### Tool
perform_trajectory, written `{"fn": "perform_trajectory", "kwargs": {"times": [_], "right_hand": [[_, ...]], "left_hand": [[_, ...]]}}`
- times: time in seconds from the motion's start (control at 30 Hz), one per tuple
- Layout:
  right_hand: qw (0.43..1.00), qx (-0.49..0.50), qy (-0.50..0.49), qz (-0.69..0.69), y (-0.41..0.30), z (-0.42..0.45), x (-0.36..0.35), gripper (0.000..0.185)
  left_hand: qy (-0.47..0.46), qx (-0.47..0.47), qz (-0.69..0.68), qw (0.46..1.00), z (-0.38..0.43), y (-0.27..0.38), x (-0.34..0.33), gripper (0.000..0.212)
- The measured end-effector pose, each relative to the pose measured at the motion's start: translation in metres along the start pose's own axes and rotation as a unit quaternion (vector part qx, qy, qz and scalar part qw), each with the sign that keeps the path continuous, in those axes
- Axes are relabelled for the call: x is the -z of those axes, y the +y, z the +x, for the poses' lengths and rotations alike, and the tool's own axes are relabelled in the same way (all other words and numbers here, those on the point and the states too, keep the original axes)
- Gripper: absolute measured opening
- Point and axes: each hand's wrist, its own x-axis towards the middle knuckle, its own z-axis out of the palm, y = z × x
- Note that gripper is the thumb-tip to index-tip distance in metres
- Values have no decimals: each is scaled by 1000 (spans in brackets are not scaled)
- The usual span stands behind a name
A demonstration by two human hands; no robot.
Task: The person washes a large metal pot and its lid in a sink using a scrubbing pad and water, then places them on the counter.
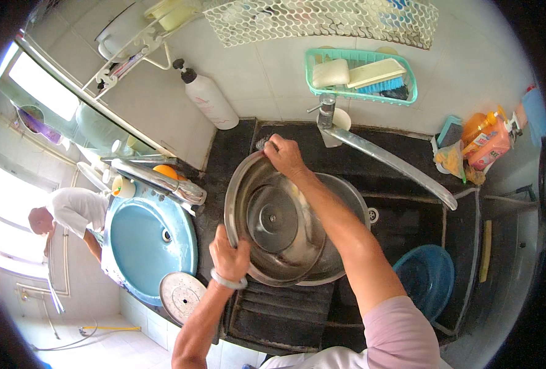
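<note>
A wide stainless steel basin (266,200) tilts above the dark sink counter, its inside facing me. My left hand (229,258), with a pale bangle on its wrist, grips the basin's near left rim. At the far rim, my right hand (283,154) holds a steel wool scrubber (263,142) pressed against the edge. The fingers hide part of the scrubber. Partly behind the basin lies a second steel bowl (349,193), largely covered by the first and by my right forearm.
A chrome faucet (388,161) reaches over the sink at right. In the sink's right part stands a blue plastic basin (425,276). A perforated round plate (183,295) rests by the blue washbasin (139,240). Bottles (487,143) crowd the right corner. A person (77,212) bends at left.
</note>
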Motion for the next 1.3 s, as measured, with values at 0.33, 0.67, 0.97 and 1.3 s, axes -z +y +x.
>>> {"fn": "perform_trajectory", "kwargs": {"times": [0.33, 0.67, 0.97, 1.3], "right_hand": [[934, 331, -132, 8, -81, -20, -39, 17], [999, 5, -33, 17, -37, 9, -20, 23], [989, -112, -42, -87, 9, -9, 5, 21], [759, -309, -328, -470, 37, -166, 84, 36]], "left_hand": [[-15, -25, 87, 996, 48, -29, 8, 15], [38, 16, -31, 999, 5, -28, 10, 19], [-12, 35, -43, 998, 34, -26, 24, 26], [-44, 57, 133, 989, 68, -22, 39, 19]]}}
